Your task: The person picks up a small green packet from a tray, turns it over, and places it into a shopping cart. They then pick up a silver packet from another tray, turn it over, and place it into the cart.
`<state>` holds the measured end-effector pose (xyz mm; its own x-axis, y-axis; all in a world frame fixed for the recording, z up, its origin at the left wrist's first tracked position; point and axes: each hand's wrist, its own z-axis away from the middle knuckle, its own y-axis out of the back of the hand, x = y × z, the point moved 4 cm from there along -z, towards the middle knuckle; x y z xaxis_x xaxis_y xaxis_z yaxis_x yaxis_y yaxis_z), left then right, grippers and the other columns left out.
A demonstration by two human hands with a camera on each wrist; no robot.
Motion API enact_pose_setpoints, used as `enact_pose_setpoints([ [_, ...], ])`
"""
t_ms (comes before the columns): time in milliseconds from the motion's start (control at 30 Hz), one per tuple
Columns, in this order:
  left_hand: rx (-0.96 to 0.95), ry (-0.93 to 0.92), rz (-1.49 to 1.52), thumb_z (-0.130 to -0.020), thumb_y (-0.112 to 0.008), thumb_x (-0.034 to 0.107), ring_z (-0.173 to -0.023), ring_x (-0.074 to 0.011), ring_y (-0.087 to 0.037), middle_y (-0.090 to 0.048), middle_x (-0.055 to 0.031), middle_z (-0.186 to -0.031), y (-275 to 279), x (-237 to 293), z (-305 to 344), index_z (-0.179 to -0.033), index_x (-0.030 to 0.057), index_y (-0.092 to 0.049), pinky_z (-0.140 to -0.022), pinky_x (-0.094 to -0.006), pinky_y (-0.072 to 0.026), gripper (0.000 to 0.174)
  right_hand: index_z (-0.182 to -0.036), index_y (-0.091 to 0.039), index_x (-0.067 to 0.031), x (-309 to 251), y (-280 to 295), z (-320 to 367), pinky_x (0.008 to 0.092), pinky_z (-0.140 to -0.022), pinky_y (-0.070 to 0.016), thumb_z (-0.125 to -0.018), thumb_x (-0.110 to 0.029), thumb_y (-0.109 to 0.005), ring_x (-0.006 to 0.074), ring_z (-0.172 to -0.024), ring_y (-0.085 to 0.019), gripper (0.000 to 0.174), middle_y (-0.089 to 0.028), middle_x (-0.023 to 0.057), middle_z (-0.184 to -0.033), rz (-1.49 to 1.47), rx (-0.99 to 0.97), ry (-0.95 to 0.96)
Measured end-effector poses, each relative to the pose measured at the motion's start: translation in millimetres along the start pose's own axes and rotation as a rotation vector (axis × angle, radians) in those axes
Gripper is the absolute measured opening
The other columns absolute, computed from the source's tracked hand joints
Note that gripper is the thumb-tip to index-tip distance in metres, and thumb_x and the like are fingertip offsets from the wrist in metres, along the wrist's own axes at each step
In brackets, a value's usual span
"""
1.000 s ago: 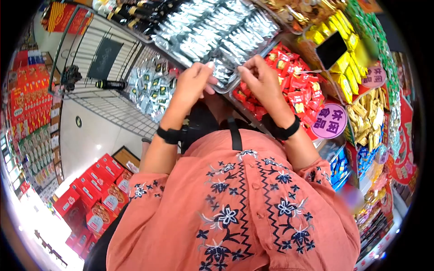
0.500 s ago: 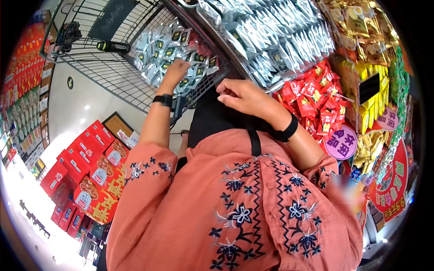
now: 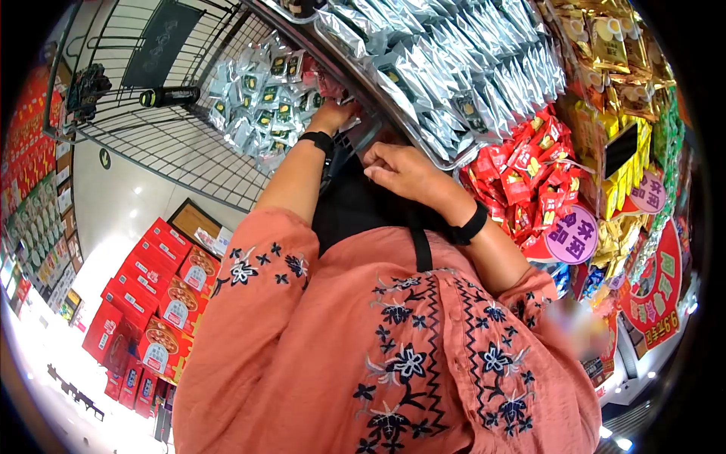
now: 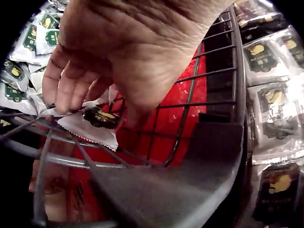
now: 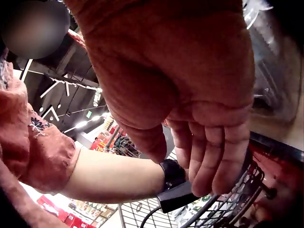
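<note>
In the left wrist view, my left hand (image 4: pixel 128 52) reaches down at the wire rim of the shopping cart (image 3: pixel 189 170). Its curled fingers and thumb pinch a small silver-white packet (image 4: pixel 97 127) with a dark label and gold print, which overlaps the wires. More packets like it (image 3: pixel 265 106) lie heaped in the cart beside this hand. My right hand (image 3: pixel 401 170) hangs in front of my waist, near the corner of the display tray (image 3: pixel 463 159). Its fingers are loosely bent, with nothing in them, as the right wrist view shows.
Rows of silver packets (image 3: pixel 454 68) fill the tray at my right. Next to it are red snack packets (image 3: pixel 522 170), yellow bags (image 3: pixel 631 178) and a round purple sign (image 3: pixel 571 234). A dark bottle (image 3: pixel 170 97) lies in the cart; red boxes (image 3: pixel 144 280) are stacked at left.
Both hands have left the display tray. My left hand swung over the cart, then shifted right to its tray-side edge. My right hand drew back toward my waist.
</note>
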<state>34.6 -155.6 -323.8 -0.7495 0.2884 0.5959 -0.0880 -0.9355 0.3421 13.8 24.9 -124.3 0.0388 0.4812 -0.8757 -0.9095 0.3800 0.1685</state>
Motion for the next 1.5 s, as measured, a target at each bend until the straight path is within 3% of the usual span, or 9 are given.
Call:
enact_pose_setpoints([
  [167,0.124,-0.061,-0.119,-0.07,-0.082,0.054,-0.11,-0.0383,-0.067,-0.068,-0.0303,-0.119,-17.3,-32.2,-24.1,-0.123,-0.0129,-0.061,-0.094,-0.0391,-0.0523,0.088,-0.104,-0.063,0.0031,-1.9,2.8,4.2,0.042,-0.074,-0.0541,-0.092,-0.021,-0.067,0.0356,-0.08,-0.07,0.028,-0.07,0.0212,-0.087,-0.021,0.011,-0.007],
  [400,-0.253,0.262,0.287,-0.08,-0.075,0.036,-0.074,-0.0214,-0.069,-0.071,-0.011,-0.083,9.5,-62.9,5.8,-0.097,0.0005,-0.07,-0.071,-0.0356,-0.0553,0.039,-0.103,-0.063,0.0022,-11.6,1.0,8.0,0.0437,-0.074,-0.0537,-0.091,-0.023,-0.066,0.0378,-0.082,-0.069,0.027,-0.069,0.0217,-0.086,-0.001,0.008,0.072],
  [467,-0.134,0.312,0.496,-0.082,-0.069,0.021,-0.057,-0.0138,-0.056,-0.055,-0.0017,-0.067,14.7,-49.7,38.8,-0.078,0.0083,-0.061,-0.047,-0.0292,-0.0383,0.016,-0.102,-0.064,0.0011,-13.4,0.1,9.2,0.0443,-0.074,-0.0534,-0.091,-0.023,-0.067,0.0385,-0.083,-0.069,0.026,-0.069,0.0213,-0.086,0.018,-0.004,0.063],
  [667,-0.098,0.158,0.13,-0.082,-0.07,0.024,-0.079,-0.0207,-0.067,-0.07,-0.0115,-0.093,12.2,-69.1,15.0,-0.139,0.0066,-0.051,-0.062,-0.0372,-0.0527,0.063,-0.1,-0.064,-0.0005,-9.0,0.0,19.5,0.0443,-0.073,-0.0528,-0.091,-0.024,-0.067,0.0387,-0.083,-0.069,0.025,-0.07,0.0203,-0.086,0.078,0.002,0.093],
  [767,-0.095,-0.058,-0.164,-0.075,-0.074,0.022,-0.118,-0.041,-0.063,-0.064,-0.0257,-0.128,15.4,-29.7,19.4,-0.139,0.0038,-0.052,-0.101,-0.0415,-0.0479,0.07,-0.106,-0.063,-0.0002,0.4,-0.9,27.7,0.0376,-0.074,-0.0538,-0.094,-0.02,-0.067,0.0265,-0.08,-0.069,0.024,-0.07,0.015,-0.087,0.093,-0.024,0.041],
  [1067,-0.203,-0.229,-0.892,-0.079,-0.077,0.031,-0.132,-0.0432,-0.05,-0.046,-0.0261,-0.144,-14.9,-32.1,-31.4,-0.149,0.0268,-0.042,-0.108,-0.0483,-0.0457,0.078,-0.108,-0.064,0.0007,4.3,5.8,57.4,0.0337,-0.073,-0.0546,-0.094,-0.018,-0.067,0.0213,-0.079,-0.069,0.024,-0.071,0.0135,-0.088,-0.07,0.057,-0.027],
  [1133,-0.233,-0.229,-0.958,-0.082,-0.074,0.032,-0.131,-0.0429,-0.051,-0.048,-0.0252,-0.143,-16.6,-39.7,-42.0,-0.146,0.0266,-0.045,-0.107,-0.0493,-0.0465,0.07,-0.108,-0.064,0.0016,3.5,9.9,62.6,0.0339,-0.074,-0.0549,-0.094,-0.018,-0.067,0.0225,-0.082,-0.07,0.025,-0.071,0.0141,-0.09,-0.099,0.083,-0.025],
  [1167,-0.214,-0.268,-0.913,-0.079,-0.076,0.03,-0.136,-0.0379,-0.048,-0.053,-0.0174,-0.147,-17.9,-41.5,-46.4,-0.141,0.0116,-0.056,-0.111,-0.044,-0.0427,0.067,-0.108,-0.064,0.0019,2.6,11.8,64.8,0.034,-0.074,-0.0549,-0.094,-0.018,-0.067,0.0229,-0.082,-0.07,0.025,-0.071,0.0143,-0.091,-0.108,0.089,-0.032],
  [1500,-0.032,-0.319,-0.824,-0.091,-0.062,0.042,-0.126,-0.0389,-0.056,-0.057,-0.019,-0.141,-9.0,-12.7,-23.1,-0.141,0.0151,-0.055,-0.103,-0.0457,-0.0477,0.057,-0.11,-0.063,0.0034,12.2,17.7,69.8,0.0346,-0.076,-0.0554,-0.093,-0.016,-0.065,0.0241,-0.087,-0.071,0.026,-0.072,0.0171,-0.095,-0.178,0.11,-0.033],
])
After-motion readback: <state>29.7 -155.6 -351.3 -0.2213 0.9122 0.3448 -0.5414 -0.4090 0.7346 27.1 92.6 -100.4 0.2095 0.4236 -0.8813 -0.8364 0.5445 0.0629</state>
